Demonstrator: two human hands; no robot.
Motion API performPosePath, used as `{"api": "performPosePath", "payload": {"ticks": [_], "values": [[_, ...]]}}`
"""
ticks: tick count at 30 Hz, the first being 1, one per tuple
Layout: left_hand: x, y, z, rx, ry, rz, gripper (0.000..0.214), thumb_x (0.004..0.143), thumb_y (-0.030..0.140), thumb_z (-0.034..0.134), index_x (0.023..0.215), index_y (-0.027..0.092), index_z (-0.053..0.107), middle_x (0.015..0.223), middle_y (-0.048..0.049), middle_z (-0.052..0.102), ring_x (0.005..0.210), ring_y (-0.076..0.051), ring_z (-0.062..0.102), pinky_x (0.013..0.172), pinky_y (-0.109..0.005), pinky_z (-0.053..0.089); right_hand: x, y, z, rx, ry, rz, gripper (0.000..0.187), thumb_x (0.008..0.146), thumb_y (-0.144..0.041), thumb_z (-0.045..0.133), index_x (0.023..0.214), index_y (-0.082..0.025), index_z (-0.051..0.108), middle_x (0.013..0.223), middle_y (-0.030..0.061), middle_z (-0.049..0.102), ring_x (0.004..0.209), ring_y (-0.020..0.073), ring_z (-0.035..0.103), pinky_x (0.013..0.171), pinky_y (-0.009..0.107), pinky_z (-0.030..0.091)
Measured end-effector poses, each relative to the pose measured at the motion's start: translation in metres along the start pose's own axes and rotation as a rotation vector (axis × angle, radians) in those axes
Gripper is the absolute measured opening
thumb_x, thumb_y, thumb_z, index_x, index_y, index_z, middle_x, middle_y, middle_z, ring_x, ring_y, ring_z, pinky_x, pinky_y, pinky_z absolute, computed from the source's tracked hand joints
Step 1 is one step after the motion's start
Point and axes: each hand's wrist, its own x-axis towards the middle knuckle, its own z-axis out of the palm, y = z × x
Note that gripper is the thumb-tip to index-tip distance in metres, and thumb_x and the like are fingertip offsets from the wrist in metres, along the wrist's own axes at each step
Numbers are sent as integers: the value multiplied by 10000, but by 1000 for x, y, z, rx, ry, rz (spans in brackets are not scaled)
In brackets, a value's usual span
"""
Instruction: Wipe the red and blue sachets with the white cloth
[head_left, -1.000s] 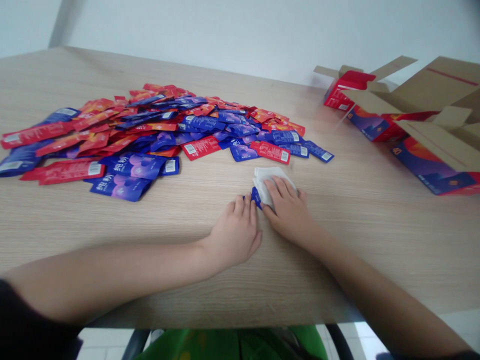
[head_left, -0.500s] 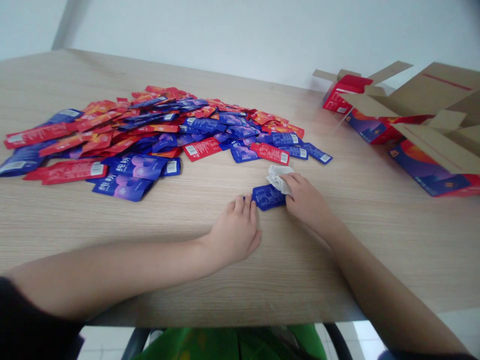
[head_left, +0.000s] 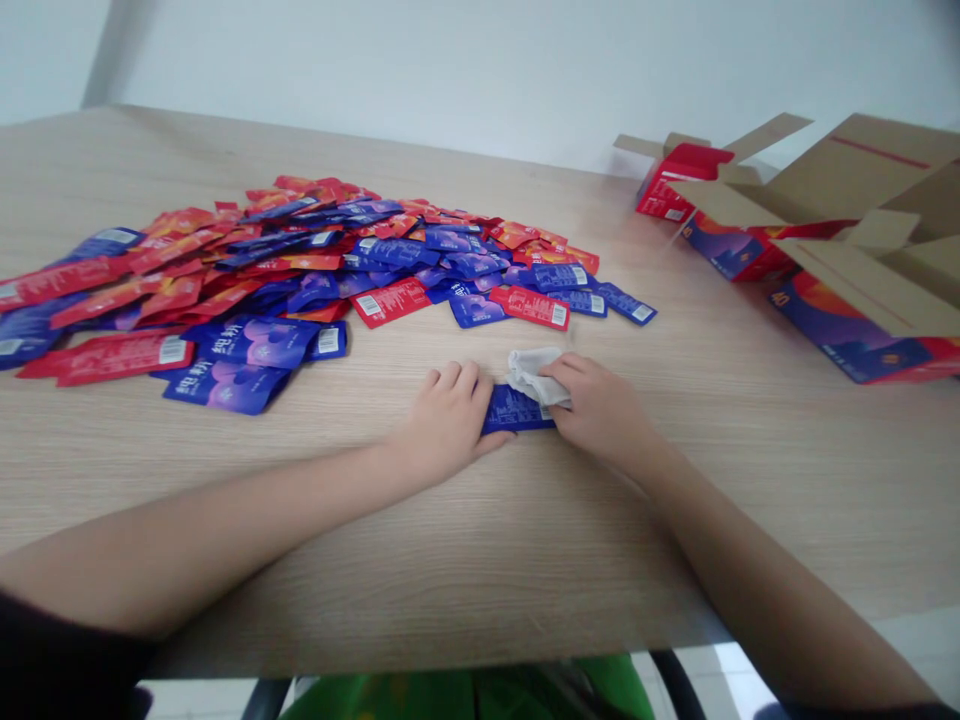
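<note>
A blue pouch (head_left: 513, 411) with pale printing lies flat on the table in front of me. My left hand (head_left: 454, 415) grips its left end, fingers over the top and thumb along the near edge. In my right hand (head_left: 596, 405) is a crumpled white cloth (head_left: 534, 376), pinched and pressed on the pouch's right part. Cloth and fingers cover that end of the pouch. Beyond both hands spreads a heap of red and blue pouches (head_left: 390, 252), some with white barcode labels showing.
At the right stand open cardboard boxes: a small red box (head_left: 664, 195) at the back, a blue and red box (head_left: 724, 250), and a larger box (head_left: 840, 325) nearer me, flaps raised. The wooden table (head_left: 420, 580) ends just before my lap. A white wall (head_left: 420, 70) rises behind it.
My left hand has slid over the pouch's left end, its thumb now on the near edge. My right hand and the cloth have shifted slightly left and down across the pouch.
</note>
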Motion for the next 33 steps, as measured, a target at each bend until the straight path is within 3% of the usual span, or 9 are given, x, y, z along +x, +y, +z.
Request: {"api": "performPosePath", "payload": {"ticks": [5,8,14,17,20,24,26,29,33], "values": [[11,-16,11,-236,-31,-49,686,711,668,685,1139,148,555,1164,-128,525,1086,-313,486,922,-442,421,2,2,1,72,27,13,376,767,-106,514,1109,-165,658,1163,92,657,1044,241,605,872,335,469],[13,-19,12,-333,-52,-62,738,658,736,676,1102,161,550,1171,-123,524,1088,-317,486,923,-454,414,3,4,1,129,46,23,365,779,-116,514,1112,-157,658,1146,96,663,1045,247,608,891,351,469],[14,-17,5,-381,-157,-104,621,693,612,722,1107,182,552,1182,-107,570,1097,-316,499,919,-475,395,4,4,3,134,40,-5,339,766,-116,518,1063,-171,671,1128,99,670,1052,255,607,903,364,470],[16,-18,4,-395,-186,-78,516,657,565,769,973,193,603,1091,-87,598,1052,-314,530,873,-447,420,4,5,5,132,54,-10,368,752,-105,513,1082,-171,663,1146,95,666,1063,257,604,910,363,465],[17,-19,5,-460,-112,-50,372,700,461,773,879,194,585,945,-46,626,924,-253,588,782,-358,442,4,7,7,166,105,16,351,770,-115,504,1081,-166,657,1124,94,676,1043,261,613,884,360,469],[14,-17,3,-531,-68,-52,215,833,275,663,976,203,520,809,9,637,751,-181,619,640,-274,426,4,9,4,272,187,70,358,780,-116,492,1100,-164,647,1054,90,701,955,248,646,817,341,481],[11,-16,-1,-431,-17,-11,174,875,241,613,1010,200,511,813,7,644,741,-177,622,638,-275,424,3,10,1,317,226,84,348,785,-122,495,1094,-167,652,1000,82,714,896,238,657,778,327,484],[7,-17,-9,-142,164,162,60,938,212,519,989,199,549,853,-16,650,762,-174,609,676,-297,416,2,8,-5,340,298,84,316,781,-137,520,1060,-173,664,953,71,718,858,233,656,739,315,482],[6,-19,-10,126,357,379,144,970,198,470,912,203,602,882,-35,654,801,-182,579,662,-311,384,-1,4,-8,330,312,31,350,756,-124,533,1078,-174,661,981,72,714,869,232,650,758,322,478]]}}
